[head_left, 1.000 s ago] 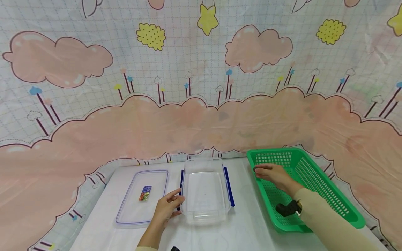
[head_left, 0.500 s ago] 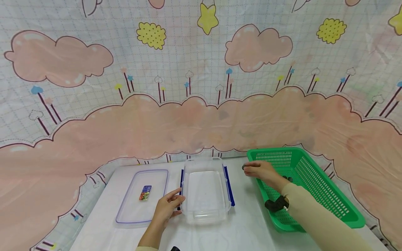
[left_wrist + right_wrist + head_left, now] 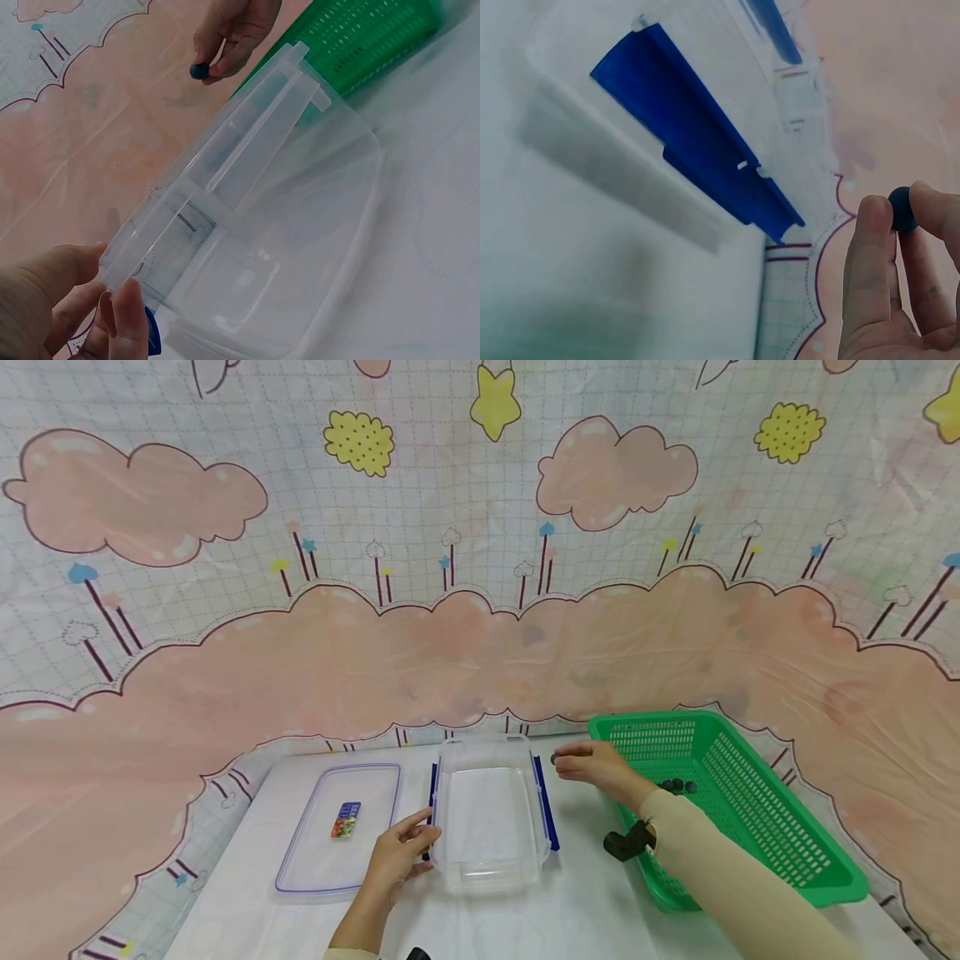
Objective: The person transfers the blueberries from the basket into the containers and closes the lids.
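Observation:
My right hand (image 3: 602, 770) pinches a small dark-blue ball (image 3: 904, 209), like a blueberry, between thumb and fingertips. It is raised above the table, between the green basket (image 3: 791, 806) and the right side of a clear plastic container (image 3: 491, 878). In the left wrist view, the ball shows beyond the container's far rim. My left hand (image 3: 397, 852) grips the container's left rim, with thumb and fingers around the edge. The container stands uncovered, its blue side clips (image 3: 682, 112) folded down. Inside the basket lie several similar dark balls (image 3: 678, 786), partly hidden by my right arm.
A clear lid (image 3: 318, 860) with a blue seal and a colourful label (image 3: 346, 820) lies flat left of the container. The white table (image 3: 585, 893) ends at a patterned cloth backdrop (image 3: 480, 668) behind.
My right hand has moved left, out from over the basket toward the container, carrying the dark ball. More balls in the basket have come into view. My left hand stays put on the rim.

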### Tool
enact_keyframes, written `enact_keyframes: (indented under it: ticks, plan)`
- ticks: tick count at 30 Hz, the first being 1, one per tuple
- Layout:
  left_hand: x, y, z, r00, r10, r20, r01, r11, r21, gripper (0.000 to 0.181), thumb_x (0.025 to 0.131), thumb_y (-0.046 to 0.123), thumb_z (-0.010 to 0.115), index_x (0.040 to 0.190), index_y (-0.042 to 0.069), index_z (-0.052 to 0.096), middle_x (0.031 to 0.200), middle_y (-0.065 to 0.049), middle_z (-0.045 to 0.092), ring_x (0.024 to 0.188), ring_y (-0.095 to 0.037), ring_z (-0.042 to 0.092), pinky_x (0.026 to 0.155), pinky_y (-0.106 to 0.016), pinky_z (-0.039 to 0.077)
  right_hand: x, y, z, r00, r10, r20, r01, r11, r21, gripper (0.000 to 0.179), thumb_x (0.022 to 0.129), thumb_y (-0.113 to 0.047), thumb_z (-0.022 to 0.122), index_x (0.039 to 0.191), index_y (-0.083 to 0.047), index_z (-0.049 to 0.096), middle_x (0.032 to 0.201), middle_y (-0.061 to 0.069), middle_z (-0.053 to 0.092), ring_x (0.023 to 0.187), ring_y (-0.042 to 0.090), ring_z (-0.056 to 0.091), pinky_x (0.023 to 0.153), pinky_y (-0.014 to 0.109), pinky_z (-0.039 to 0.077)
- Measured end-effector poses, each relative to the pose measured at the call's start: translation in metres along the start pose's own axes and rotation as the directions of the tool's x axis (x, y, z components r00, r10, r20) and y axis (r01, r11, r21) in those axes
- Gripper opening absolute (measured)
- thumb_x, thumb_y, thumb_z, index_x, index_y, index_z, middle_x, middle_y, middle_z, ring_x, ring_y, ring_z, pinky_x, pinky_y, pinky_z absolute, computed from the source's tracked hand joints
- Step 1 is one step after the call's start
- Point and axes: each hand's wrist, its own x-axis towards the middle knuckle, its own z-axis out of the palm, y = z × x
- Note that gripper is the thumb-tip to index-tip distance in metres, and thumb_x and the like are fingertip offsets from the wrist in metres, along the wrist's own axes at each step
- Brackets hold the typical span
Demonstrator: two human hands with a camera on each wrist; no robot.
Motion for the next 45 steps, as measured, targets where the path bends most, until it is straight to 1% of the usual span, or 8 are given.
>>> enact_keyframes:
  ticks: [5, 9, 13, 20, 28, 33, 37, 45]
  plan:
    - [0.002, 0.0, 0.001, 1.0, -0.009, -0.012, 0.009, 1.0, -0.003, 0.053, 0.091, 0.015, 0.071, 0.139, 0.004, 0.054, 0.097, -0.001, 0.061, 0.083, -0.016, 0.055, 0.062, -0.026, 0.059, 0.006, -0.001, 0.017, 1.0, 0.027, -0.002, -0.027, 1.0, -0.002, 0.036, 0.094, -0.005, 0.064, 0.124, 0.013, 0.058, 0.119, 0.026, 0.064, 0.104, 0.03, 0.068, 0.091, 0.036, 0.057]
    - [0.003, 0.001, 0.002, 1.0, -0.009, -0.008, 0.009, 1.0, -0.01, 0.052, 0.091, 0.014, 0.071, 0.14, 0.004, 0.054, 0.096, -0.001, 0.06, 0.084, -0.017, 0.055, 0.061, -0.026, 0.058, 0.01, -0.002, 0.029, 0.999, 0.037, 0.002, -0.037, 0.999, 0.007, 0.032, 0.093, -0.003, 0.065, 0.121, 0.012, 0.061, 0.111, 0.02, 0.068, 0.096, 0.022, 0.07, 0.089, 0.035, 0.058]
    - [0.003, 0.001, 0.004, 1.0, -0.01, -0.01, 0.01, 1.0, -0.01, 0.051, 0.092, 0.013, 0.07, 0.139, 0.004, 0.054, 0.095, -0.001, 0.059, 0.083, -0.016, 0.055, 0.061, -0.026, 0.058, 0.014, -0.002, 0.037, 0.999, 0.028, 0.019, -0.028, 0.999, 0.035, 0.031, 0.092, 0.0, 0.064, 0.119, 0.015, 0.059, 0.106, 0.019, 0.07, 0.091, 0.018, 0.07, 0.088, 0.035, 0.058]
    - [0.004, 0.001, 0.006, 1.0, -0.012, -0.006, 0.011, 1.0, -0.019, 0.051, 0.092, 0.013, 0.069, 0.14, 0.004, 0.054, 0.093, 0.0, 0.059, 0.082, -0.016, 0.054, 0.061, -0.025, 0.058, 0.025, -0.001, 0.046, 0.999, 0.051, -0.012, -0.05, 0.998, 0.049, 0.03, 0.091, 0.001, 0.066, 0.118, 0.014, 0.061, 0.104, 0.019, 0.071, 0.089, 0.018, 0.071, 0.088, 0.034, 0.058]
    - [0.001, 0.002, 0.005, 1.0, -0.015, -0.021, 0.015, 1.0, -0.018, 0.053, 0.091, 0.015, 0.071, 0.14, 0.003, 0.054, 0.095, 0.0, 0.061, 0.083, -0.016, 0.054, 0.062, -0.025, 0.058, 0.038, -0.003, 0.058, 0.995, 0.068, -0.079, -0.067, 0.998, 0.01, 0.027, 0.091, 0.0, 0.066, 0.115, 0.011, 0.064, 0.107, 0.022, 0.07, 0.093, 0.024, 0.071, 0.088, 0.035, 0.058]
    - [0.001, 0.001, 0.004, 1.0, -0.014, -0.026, 0.013, 1.0, -0.022, 0.051, 0.092, 0.016, 0.07, 0.139, 0.003, 0.054, 0.096, -0.001, 0.06, 0.086, -0.018, 0.053, 0.063, -0.025, 0.058, 0.044, -0.005, 0.071, 0.992, 0.074, -0.098, -0.074, 0.997, -0.002, 0.027, 0.091, -0.001, 0.067, 0.116, 0.01, 0.065, 0.107, 0.022, 0.07, 0.095, 0.028, 0.071, 0.088, 0.035, 0.058]
    - [0.0, 0.0, 0.005, 0.999, -0.018, -0.027, 0.018, 1.0, -0.018, 0.049, 0.093, 0.016, 0.068, 0.139, 0.004, 0.055, 0.097, -0.001, 0.059, 0.09, -0.021, 0.053, 0.064, -0.025, 0.058, 0.046, -0.007, 0.086, 0.995, 0.069, -0.077, -0.067, 0.997, 0.024, 0.027, 0.09, 0.001, 0.067, 0.115, 0.011, 0.065, 0.108, 0.024, 0.069, 0.097, 0.032, 0.071, 0.087, 0.035, 0.059]
    - [-0.001, 0.0, 0.009, 0.999, -0.035, -0.027, 0.035, 0.999, -0.028, 0.049, 0.093, 0.016, 0.069, 0.139, 0.005, 0.055, 0.098, -0.001, 0.058, 0.091, -0.022, 0.054, 0.066, -0.027, 0.059, 0.045, -0.01, 0.105, 0.996, 0.081, -0.05, -0.081, 0.997, -0.002, 0.022, 0.088, 0.003, 0.069, 0.108, 0.01, 0.068, 0.103, 0.022, 0.071, 0.091, 0.027, 0.072, 0.082, 0.033, 0.06]
